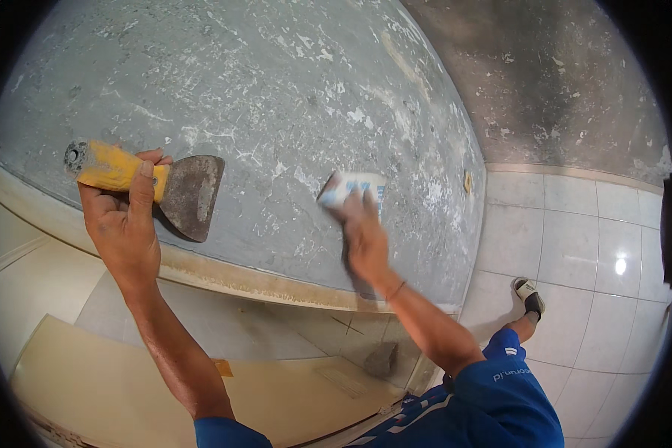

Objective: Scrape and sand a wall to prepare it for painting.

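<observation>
One scraper [173, 188] in left hand [123, 224], one sanding block [351, 187] in right hand [366, 239].

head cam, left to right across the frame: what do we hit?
Yellow scraper handle in the left hand → rusty scraper blade → white-and-blue sanding block pressed to the grey wall by the right hand → sandalled foot on the white floor tiles.
</observation>
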{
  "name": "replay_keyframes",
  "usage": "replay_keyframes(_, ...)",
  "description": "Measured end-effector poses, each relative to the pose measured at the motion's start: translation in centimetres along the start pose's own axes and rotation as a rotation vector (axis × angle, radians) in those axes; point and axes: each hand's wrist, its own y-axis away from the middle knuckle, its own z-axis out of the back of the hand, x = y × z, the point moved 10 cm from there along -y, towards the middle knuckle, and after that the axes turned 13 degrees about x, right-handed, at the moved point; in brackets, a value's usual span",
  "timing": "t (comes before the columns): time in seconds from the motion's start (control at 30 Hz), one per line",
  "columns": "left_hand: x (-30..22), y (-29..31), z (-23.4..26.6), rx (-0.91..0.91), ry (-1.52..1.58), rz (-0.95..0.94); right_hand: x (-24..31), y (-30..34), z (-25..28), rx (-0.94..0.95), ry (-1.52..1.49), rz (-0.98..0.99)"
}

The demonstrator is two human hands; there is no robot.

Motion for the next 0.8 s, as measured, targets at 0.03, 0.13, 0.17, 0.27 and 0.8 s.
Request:
replay_keyframes(0.03,0.0,0.3,0.4,-0.005,0.001,0.001,1.5,2.7,-1.6,0.014,0.024,0.001)
replay_keyframes(0.13,-0.3,0.0,0.6,-0.029,-0.004,-0.018,4.3,7.2,-3.9,0.209,-0.089,0.060)
replay_keyframes(0.17,-0.5,0.3,0.8,-0.032,-0.013,-0.016,5.0,6.8,-3.8,0.241,-0.018,0.168)
replay_keyframes(0.27,-1.0,0.4,1.0,-0.075,-0.057,-0.018,6.8,1.3,-3.1,0.142,0.017,0.285)
replay_keyframes(0.8,-1.1,0.2,2.3,-0.101,-0.115,-0.102,9.2,-5.0,-2.4,0.141,-0.009,0.389)
